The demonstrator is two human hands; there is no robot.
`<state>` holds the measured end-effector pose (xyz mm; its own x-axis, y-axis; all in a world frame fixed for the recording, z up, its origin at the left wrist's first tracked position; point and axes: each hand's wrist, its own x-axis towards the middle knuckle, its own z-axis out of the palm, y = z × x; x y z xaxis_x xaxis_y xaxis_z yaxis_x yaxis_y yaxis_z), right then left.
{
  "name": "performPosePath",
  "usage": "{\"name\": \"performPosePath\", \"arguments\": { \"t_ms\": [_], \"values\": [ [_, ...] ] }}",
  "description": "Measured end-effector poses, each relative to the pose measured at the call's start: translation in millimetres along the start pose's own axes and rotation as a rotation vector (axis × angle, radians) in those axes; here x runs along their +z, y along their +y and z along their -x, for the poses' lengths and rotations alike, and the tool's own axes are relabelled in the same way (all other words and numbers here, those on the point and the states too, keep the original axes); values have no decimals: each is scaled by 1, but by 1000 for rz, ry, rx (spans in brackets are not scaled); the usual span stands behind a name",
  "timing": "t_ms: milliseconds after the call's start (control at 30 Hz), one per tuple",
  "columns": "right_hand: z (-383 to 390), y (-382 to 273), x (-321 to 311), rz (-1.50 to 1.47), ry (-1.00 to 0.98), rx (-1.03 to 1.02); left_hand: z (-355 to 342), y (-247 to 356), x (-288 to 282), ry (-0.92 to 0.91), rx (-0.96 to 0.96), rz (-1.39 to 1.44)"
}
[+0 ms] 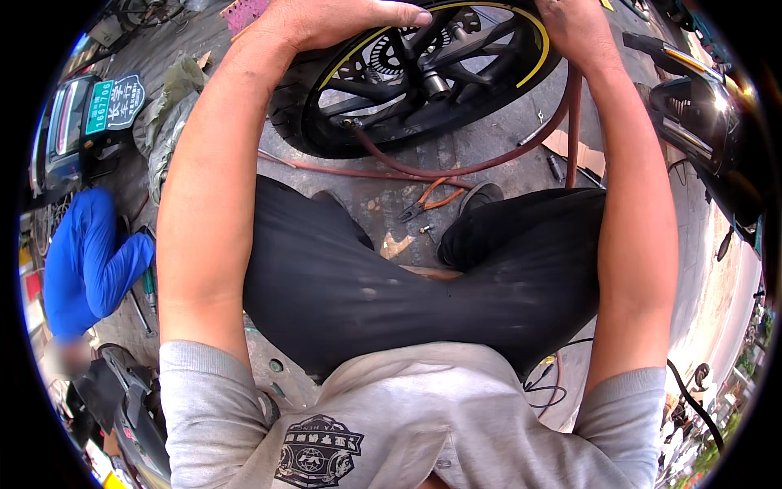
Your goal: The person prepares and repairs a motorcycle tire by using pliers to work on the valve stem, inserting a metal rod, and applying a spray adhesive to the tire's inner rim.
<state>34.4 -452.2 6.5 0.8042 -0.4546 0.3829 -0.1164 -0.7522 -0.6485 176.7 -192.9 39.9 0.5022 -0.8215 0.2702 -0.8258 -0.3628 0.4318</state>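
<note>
My left hand [350, 20] grips the upper left of a black motorcycle wheel [314, 135], thumb lying along the tyre. My right hand [570, 33] is at the wheel's upper right, its fingers largely cut off by the frame edge. The tilted wheel has yellow rim stripes, black spokes and a toothed ring at the hub. A red hose [391, 163] runs to the valve area low on the rim and loops rightward beneath my right hand. Orange-handled pliers [419, 204] and a small bolt [425, 229] lie on the floor between my black-trousered legs.
At left, a person in blue trousers [90, 253] is beside a scooter [130, 407]; a vehicle part with a plate [61, 134] and crumpled cloth [167, 106] lie above. A motorcycle [692, 114] stands at right, near loose tools [554, 167] and black cables [696, 407].
</note>
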Motion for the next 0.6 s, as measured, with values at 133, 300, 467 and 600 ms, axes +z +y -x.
{"name": "performPosePath", "arguments": {
  "t_ms": [133,300,467,600],
  "values": [
    [9,-10,0,22,9,-100,-1,-10,2,13,30,32],
    [5,1,4,40,11,-41,2,-11,-1,-38,50,101],
    [16,-20,0,13,10,-39,5,-15,0,30,48,-31],
    [9,-4,1,48,35,1,-1,-9,-2,8,45,-8]
  ]
}}
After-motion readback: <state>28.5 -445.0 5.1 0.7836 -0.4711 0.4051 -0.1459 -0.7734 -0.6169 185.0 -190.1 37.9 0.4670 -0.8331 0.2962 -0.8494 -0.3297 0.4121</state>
